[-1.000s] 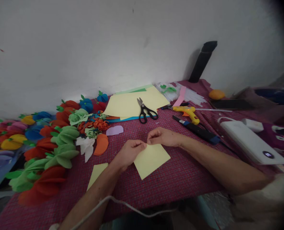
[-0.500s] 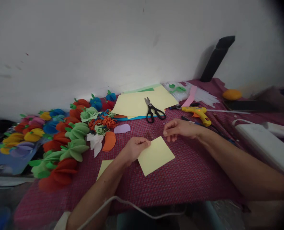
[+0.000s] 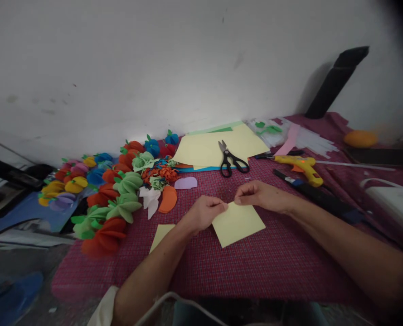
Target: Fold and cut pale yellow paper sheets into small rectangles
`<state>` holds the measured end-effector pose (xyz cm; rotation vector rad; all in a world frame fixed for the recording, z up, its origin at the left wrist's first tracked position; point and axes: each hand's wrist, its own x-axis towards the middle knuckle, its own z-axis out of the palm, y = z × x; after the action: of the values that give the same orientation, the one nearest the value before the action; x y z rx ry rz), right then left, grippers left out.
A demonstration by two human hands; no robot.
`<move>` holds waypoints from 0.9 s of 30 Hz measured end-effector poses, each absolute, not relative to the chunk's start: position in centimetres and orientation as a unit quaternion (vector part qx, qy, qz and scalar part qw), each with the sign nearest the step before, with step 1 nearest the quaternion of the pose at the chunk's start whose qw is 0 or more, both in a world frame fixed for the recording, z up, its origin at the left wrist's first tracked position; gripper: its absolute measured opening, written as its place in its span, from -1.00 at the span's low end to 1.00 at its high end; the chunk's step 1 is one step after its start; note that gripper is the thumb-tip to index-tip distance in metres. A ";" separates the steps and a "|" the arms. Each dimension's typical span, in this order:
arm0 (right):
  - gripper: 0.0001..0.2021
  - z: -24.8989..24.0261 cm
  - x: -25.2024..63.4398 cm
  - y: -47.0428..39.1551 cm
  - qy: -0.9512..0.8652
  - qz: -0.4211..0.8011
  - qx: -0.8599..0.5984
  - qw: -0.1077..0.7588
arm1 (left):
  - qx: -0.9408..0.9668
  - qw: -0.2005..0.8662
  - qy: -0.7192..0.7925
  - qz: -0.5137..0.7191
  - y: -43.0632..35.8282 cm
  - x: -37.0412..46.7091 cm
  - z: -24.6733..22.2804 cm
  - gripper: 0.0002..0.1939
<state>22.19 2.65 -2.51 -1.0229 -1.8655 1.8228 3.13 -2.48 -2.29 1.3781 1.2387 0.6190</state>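
A pale yellow paper square (image 3: 239, 225) is held above the checked cloth, tilted with its far edge between my hands. My left hand (image 3: 208, 213) pinches its left far corner between thumb and fingers. At the top edge, my right hand (image 3: 257, 195) is closed on the paper too, thumb and index finger pressed together. Another yellow paper piece (image 3: 162, 236) lies partly under my left forearm. Beyond the hands, black-handled scissors (image 3: 229, 159) rest with blades pointing away on large pale yellow sheets (image 3: 201, 147).
Colourful paper flowers and pumpkin shapes (image 3: 124, 183) crowd the left side. Orange (image 3: 168, 199) and lilac (image 3: 185, 183) cut pieces lie beside them. On the right are a yellow glue gun (image 3: 301, 166), a dark blue-and-black tool (image 3: 318, 197) and a white box (image 3: 393, 203). A white cable (image 3: 177, 296) crosses in front.
My right hand has come down to the paper square and taken hold of its top edge, nearer my left hand. The view has swung to the left.
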 end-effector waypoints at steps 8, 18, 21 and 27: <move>-0.85 -1.2 24.7 4.3 -0.631 0.645 -0.391 0.180 | 0.585 0.573 0.493 0.292 -2.1 2.3 -1.6 -0.73; -0.84 -1.0 23.4 2.7 -0.638 0.643 -0.387 0.170 | 0.558 0.519 0.547 0.346 -2.1 2.7 -1.5 -0.67; -0.85 -1.9 21.8 1.6 -0.656 0.645 -0.358 0.156 | 0.598 0.522 0.543 0.272 -2.6 3.1 -2.2 -0.61; -0.87 -2.7 21.7 1.9 -0.652 0.647 -0.359 0.166 | 0.609 0.538 0.529 0.242 -2.7 2.9 -2.4 -0.62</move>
<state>21.67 1.94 -2.72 -1.0212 -1.8576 1.8422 2.92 -2.75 -2.44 1.4497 1.2596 0.5755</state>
